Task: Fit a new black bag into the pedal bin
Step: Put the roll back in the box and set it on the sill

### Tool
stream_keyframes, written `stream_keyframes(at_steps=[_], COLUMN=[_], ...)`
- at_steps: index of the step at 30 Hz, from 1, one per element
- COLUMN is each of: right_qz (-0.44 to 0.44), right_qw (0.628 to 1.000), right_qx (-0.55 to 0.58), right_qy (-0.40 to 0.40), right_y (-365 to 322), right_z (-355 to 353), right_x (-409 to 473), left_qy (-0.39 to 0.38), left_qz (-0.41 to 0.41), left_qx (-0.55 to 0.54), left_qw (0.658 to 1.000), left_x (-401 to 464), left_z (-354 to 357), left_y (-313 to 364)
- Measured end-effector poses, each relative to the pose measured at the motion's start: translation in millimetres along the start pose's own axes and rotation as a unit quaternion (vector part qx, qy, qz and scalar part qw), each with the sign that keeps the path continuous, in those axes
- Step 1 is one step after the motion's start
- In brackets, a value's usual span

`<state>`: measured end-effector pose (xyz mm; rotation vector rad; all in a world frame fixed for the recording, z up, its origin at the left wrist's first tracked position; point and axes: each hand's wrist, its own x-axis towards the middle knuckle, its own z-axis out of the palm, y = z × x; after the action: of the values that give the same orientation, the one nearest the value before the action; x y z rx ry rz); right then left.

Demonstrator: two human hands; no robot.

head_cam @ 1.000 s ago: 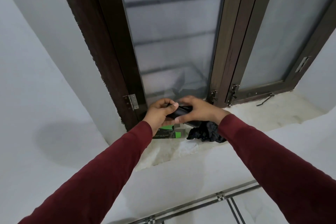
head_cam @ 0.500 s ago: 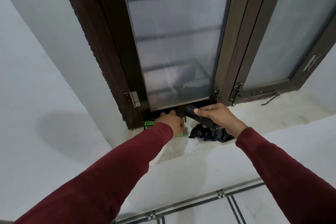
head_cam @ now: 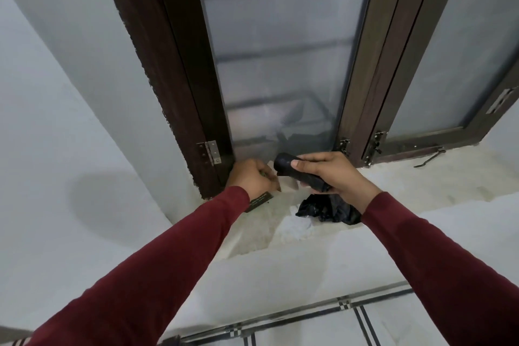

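Your right hand grips the roll of black bags above the window sill, thumb across its near end, while your left hand is curled over a dark flat packet by the window frame; whether it grips the packet I cannot tell. A crumpled black bag lies on the sill just below your right wrist, and the pedal bin is out of sight.

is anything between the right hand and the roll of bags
No. The right hand already grips the black roll of bags, thumb on top. The left hand is beside it, apart. The pedal bin is not in view.
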<state>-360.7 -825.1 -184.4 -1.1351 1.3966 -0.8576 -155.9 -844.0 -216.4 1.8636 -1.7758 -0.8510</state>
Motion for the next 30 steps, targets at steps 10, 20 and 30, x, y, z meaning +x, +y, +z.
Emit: stream_keyframes(at_steps=[10, 20, 30], right_qz=[-0.096, -0.163, -0.159], right_qw=[0.939, 0.759, 0.789], right_qx=[-0.323, -0.619, -0.581], right_qy=[-0.070, -0.122, -0.122], right_y=[-38.0, -81.5, -89.1], right_z=[27.5, 72.1, 92.9], right_x=[17.0, 21.9, 30.5], left_qy=[0.042, 0.037, 0.016], left_qz=[0.007, 0.011, 0.013], left_qx=[-0.204, -0.191, -0.203], left_qw=[0.978, 0.981, 0.979], left_x=[-19.5, -24.3, -24.1], left_z=[-11.7, -15.9, -16.0], left_y=[-31.9, -39.8, -46.3])
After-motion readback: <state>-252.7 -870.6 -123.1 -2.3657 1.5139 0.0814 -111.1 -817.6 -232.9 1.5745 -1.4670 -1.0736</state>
